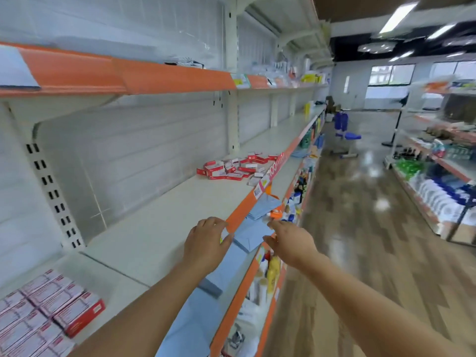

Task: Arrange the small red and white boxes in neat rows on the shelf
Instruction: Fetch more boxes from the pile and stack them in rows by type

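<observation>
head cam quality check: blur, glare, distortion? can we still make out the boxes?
Head view: strong wide-angle bowing of the shelf edge; motion smear worst at the right, on the far shelving and ceiling lights; glare patches on the floor; the loose red and white boxes are recognisable but their print is unreadable; left hand and right hand slightly soft.

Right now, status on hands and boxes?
Left hand open at shelf edge, right hand open, both empty. Red and white boxes still jumbled farther along. Nothing blocking.
</observation>
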